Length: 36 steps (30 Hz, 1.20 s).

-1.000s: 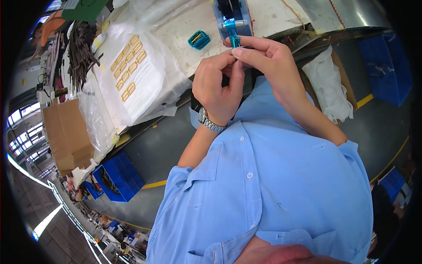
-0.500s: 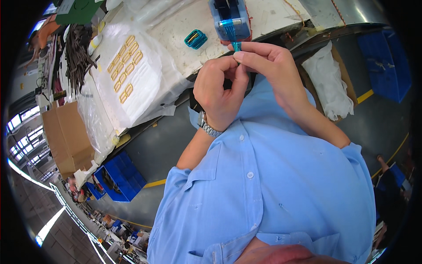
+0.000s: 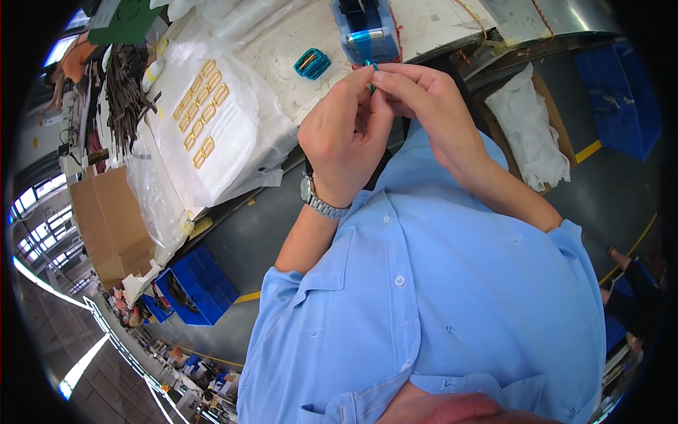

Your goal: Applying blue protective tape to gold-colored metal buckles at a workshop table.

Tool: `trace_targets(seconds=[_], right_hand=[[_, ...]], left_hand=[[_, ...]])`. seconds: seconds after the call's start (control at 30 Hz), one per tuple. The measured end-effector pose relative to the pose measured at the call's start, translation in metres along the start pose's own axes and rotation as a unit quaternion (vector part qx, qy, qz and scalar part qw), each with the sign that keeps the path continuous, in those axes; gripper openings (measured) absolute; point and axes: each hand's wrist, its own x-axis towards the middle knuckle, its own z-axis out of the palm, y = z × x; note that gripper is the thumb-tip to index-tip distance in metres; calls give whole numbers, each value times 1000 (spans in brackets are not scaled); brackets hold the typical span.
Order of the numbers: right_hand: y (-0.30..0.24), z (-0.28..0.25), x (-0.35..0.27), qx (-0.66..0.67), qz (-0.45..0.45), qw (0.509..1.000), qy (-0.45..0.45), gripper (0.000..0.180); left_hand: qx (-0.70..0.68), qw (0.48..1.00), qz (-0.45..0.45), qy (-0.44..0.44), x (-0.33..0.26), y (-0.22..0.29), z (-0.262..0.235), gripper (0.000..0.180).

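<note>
Both my hands meet just in front of a blue tape dispenser [image 3: 365, 32] at the table's edge. Shiny teal tape [image 3: 362, 49] runs down from its roll toward my fingertips. My left hand [image 3: 342, 138], with a metal watch at the wrist, pinches at the tape's end. Thumb and forefinger of my right hand [image 3: 438, 109] close on the same spot from the other side. Whatever the tape may be wrapped round there is mostly hidden by my fingers. Left of the dispenser lies a teal-wrapped piece [image 3: 312, 63] with gold showing in its middle.
Several gold oval rings [image 3: 201, 102] lie in rows on white sheeting [image 3: 244, 116] at the left. Beyond them hangs a bundle of dark strips [image 3: 127, 88]. A cardboard box [image 3: 113, 219] and blue bins [image 3: 198, 286] stand lower left; a box with white wrapping [image 3: 526, 127] stands right.
My left hand has shifted slightly left and its wrist has turned. Both sets of fingertips have moved a little left, and less of the tape's end shows between them.
</note>
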Motion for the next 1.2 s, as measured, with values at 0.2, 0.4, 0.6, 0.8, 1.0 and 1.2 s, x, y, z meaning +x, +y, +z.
trace_targets(seconds=[0.2,0.4,0.6,0.8,1.0,1.2], right_hand=[[-1,-4,3,30,16,999,-6,30],[-4,-5,3,5,40,999,0,39],[0,-10,6,11,24,1000,-14,40],[26,-15,31,9,-68,998,-19,32],[32,-11,33,-33,-119,992,5,27],[39,-24,26,-55,-108,993,8,26]], left_hand=[[11,999,-7,-31,6,2,-3,26],[54,998,4,-42,14,-3,-10,21],[53,995,14,-89,39,-9,-18,13],[68,979,33,-191,65,-8,-28,8],[62,967,41,-243,73,-8,-23,4],[61,971,57,-225,52,-11,-10,5]])
